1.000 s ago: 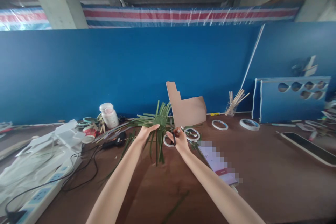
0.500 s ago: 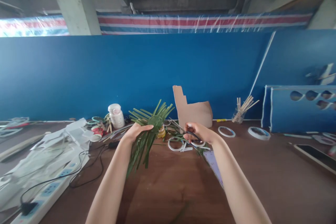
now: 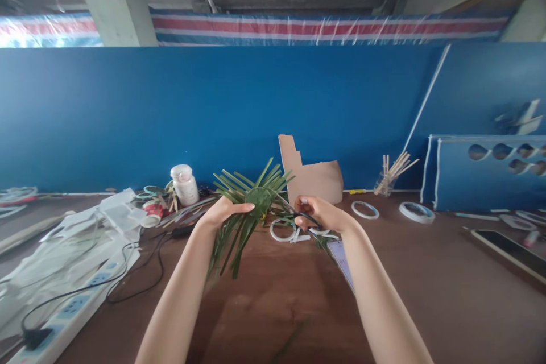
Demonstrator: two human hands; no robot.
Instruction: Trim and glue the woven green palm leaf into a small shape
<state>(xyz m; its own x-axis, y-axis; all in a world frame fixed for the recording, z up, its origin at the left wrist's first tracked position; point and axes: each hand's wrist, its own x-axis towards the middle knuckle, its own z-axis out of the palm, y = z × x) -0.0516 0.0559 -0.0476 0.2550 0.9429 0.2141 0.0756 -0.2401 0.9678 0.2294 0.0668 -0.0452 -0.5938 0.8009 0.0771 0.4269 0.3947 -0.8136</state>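
My left hand (image 3: 226, 213) is closed on a bundle of long green leaf strips (image 3: 239, 244), its thumb lying on a round green disc (image 3: 258, 201) from which the strips fan out. Above the table, my right hand (image 3: 319, 214) grips scissors (image 3: 313, 220) by their dark handles. Their blades point left toward the strips, and the tips reach the edge of the disc or lie just behind it; I cannot tell which. White rings of tape (image 3: 282, 230) lie below the scissors, and a phone (image 3: 341, 261) is partly covered by my right forearm.
Cut cardboard (image 3: 318, 179) leans against the blue partition (image 3: 213, 102). At left are a white jar (image 3: 185, 185), a red paper cup (image 3: 152, 214), crumpled white plastic (image 3: 85, 244) and a power strip (image 3: 85, 301) with cables. Sticks in a glass (image 3: 386, 184) and tape rolls (image 3: 417, 213) stand right.
The scissors have come closer to the green disc, their blades now at its edge. The leaf bundle has shifted slightly right. The whole view has moved a little.
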